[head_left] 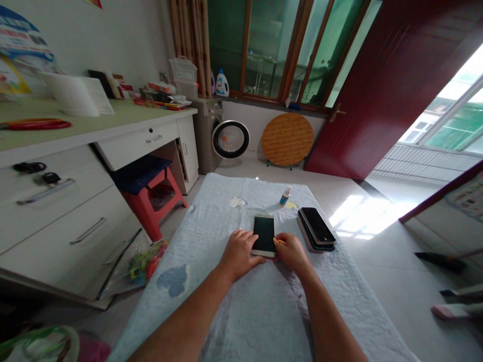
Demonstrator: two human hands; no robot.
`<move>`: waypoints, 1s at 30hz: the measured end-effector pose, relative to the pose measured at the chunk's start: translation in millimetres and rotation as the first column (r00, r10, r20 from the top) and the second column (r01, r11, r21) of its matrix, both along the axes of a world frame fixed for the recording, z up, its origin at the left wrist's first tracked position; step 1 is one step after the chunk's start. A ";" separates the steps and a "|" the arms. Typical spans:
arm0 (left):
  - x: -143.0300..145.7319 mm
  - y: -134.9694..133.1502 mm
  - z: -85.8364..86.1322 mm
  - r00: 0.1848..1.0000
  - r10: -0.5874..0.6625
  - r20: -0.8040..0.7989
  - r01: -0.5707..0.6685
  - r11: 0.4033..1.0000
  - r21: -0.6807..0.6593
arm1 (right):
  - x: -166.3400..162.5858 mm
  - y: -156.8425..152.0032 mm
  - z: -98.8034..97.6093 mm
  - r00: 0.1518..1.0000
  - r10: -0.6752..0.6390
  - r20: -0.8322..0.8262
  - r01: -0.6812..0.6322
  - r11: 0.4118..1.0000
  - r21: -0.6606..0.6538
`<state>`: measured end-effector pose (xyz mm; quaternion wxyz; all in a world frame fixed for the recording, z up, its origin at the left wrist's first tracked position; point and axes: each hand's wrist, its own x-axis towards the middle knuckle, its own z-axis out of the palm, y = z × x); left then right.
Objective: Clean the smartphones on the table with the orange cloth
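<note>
A smartphone [264, 235] with a dark screen and a pale frame lies face up on the cloth-covered table. My left hand [238, 254] grips its left edge, fingertips on the side and thumb by the lower corner. At the phone's right edge, my right hand [291, 251] is closed in a pinch; a small yellow-orange piece [278, 242] shows at its fingertips, too small to name. To the right, another dark-screened phone [319, 225] rests on a stack of flat devices. Beyond the smartphone stands a small spray bottle [285, 197] with a blue label.
A light blue patterned cloth [256, 311] covers the table. On the left are a white desk [143, 136] and a red stool [156, 196]. Behind stand a washing machine with its round door [247, 138] open and a folded round wooden table [287, 139]. A dark red door [358, 85] is at right.
</note>
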<state>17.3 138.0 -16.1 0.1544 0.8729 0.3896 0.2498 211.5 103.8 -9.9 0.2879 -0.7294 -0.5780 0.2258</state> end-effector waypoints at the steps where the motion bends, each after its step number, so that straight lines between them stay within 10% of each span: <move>1: 0.2 -0.6 0.3 1.000 0.003 -0.005 -0.003 1.000 -0.002 | -1.0 -1.1 0.8 0.997 0.007 -0.081 -0.008 1.000 -0.014; 13: 0.9 -8.7 14.7 0.971 0.072 0.227 -0.064 0.997 -0.043 | -30.8 -0.1 5.1 0.968 0.143 -0.205 -0.068 0.940 0.334; 21: -2.4 0.6 10.7 0.870 0.299 0.392 -0.237 0.951 -0.199 | -20.9 2.9 -4.4 0.981 0.045 -0.187 0.022 0.939 0.342; 30: 2.9 0.2 5.0 0.865 0.258 0.430 0.026 0.833 -0.553 | -18.5 2.9 4.3 0.987 -0.090 -0.134 0.129 0.937 0.325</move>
